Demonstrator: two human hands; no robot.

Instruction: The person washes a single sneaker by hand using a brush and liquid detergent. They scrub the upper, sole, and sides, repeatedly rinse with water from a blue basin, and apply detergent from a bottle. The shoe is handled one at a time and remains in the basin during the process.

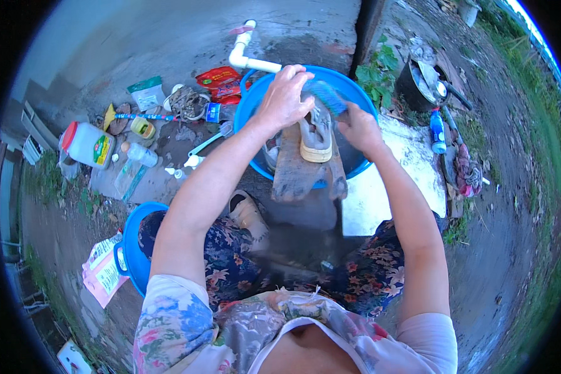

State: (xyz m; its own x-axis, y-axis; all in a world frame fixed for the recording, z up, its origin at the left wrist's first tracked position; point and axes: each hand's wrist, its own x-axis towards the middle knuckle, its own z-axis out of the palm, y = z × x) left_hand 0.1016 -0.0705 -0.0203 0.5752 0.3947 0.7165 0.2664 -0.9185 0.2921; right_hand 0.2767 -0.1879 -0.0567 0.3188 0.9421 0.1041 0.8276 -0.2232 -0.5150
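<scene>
Nearest, lower edge of frame: the person's printed sleeves, floral trousers and, left of the knees, a blue tub beside a pink packet. Slipper left of centre.

Centre: wooden board, its near end over the near rim of a blue basin. Main item, a grey shoe with a pale cream sole edge, rests on the board, heel end apparently toward the wearer.

Right hand, right of the shoe: fingers wrapped round one end of a blue brush, which is motion-blurred above the shoe's far part. Bristle contact: cannot tell.

Left hand, upper centre: fingers curved, thumb apart from them, near the shoe's far end. Whether it grips the shoe: cannot tell.

Step in hand, judged: scrubbing the shoe. A further stroke would call for the left hand to steady the shoe against the board while the right keeps the brush firm and bears on the upper.

Beyond: white pipe with tap at upper centre, over the basin's far side; red packets left of it; black bucket at upper right.
</scene>
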